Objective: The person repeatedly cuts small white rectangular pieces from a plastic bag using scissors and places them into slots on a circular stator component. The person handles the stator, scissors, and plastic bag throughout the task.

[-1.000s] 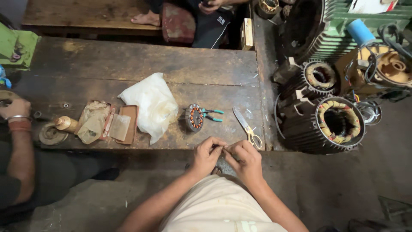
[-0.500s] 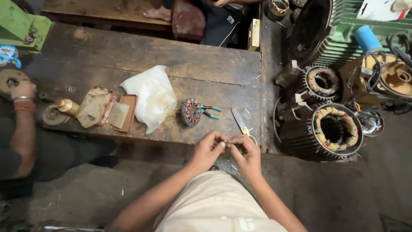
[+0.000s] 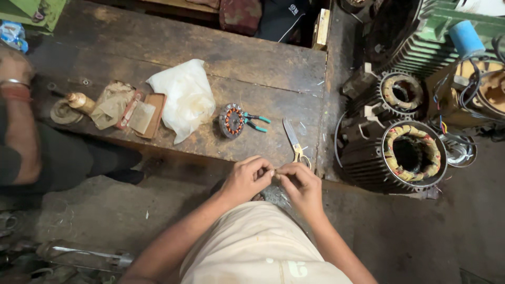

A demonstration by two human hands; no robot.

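My left hand [image 3: 246, 179] and my right hand [image 3: 301, 185] meet fingertip to fingertip just below the near edge of the wooden bench [image 3: 158, 58]. Between their fingertips they pinch something very small and thin, too small to identify. On the bench just beyond my right hand lie scissors [image 3: 293, 141] with yellow handles. Further left on the bench is a small round stator [image 3: 231, 120] wound with copper wire, and green-handled pliers [image 3: 256, 122] lie against its right side.
A crumpled white plastic bag [image 3: 182, 95], a brown wallet-like case [image 3: 142, 111] and a small bottle [image 3: 80, 101] lie on the bench's left part. Another person's arm [image 3: 18, 123] rests at the left edge. Two large motor housings [image 3: 409, 153] with windings stand on the floor to the right.
The view has shifted so the bench sits higher and closer in frame. My hands stay together at the bench's near edge, fingertips still working the small item.
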